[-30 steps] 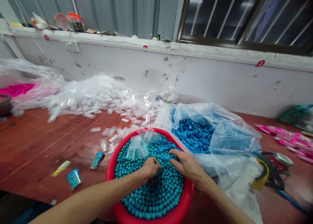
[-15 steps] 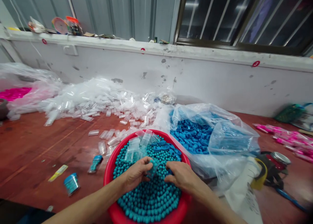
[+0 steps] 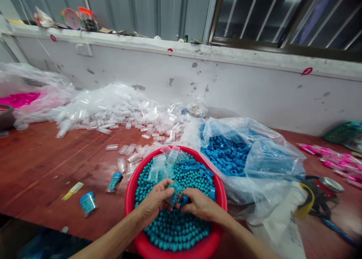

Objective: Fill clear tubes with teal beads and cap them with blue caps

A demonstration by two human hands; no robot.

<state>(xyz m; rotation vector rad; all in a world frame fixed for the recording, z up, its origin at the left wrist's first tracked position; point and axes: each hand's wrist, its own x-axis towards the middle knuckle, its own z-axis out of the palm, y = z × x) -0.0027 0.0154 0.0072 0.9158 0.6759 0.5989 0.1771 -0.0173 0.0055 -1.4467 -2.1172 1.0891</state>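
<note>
Red-brown wooden table (image 3: pixel 42 164) is cluttered as ever, with the clear plastic bag of blue caps (image 3: pixel 243 153) sitting just right of the round red plastic basin (image 3: pixel 219 191) full of teal beads (image 3: pixel 175 228). Compared with a second ago, both hands have pulled together over the beads: the left hand (image 3: pixel 154 202) now pinches a small clear plastic tube (image 3: pixel 173 193) packed with beads, and the right hand (image 3: pixel 198 206) grips a little blue cap (image 3: pixel 184 199) right against it. Looks like the capping bit.
</note>
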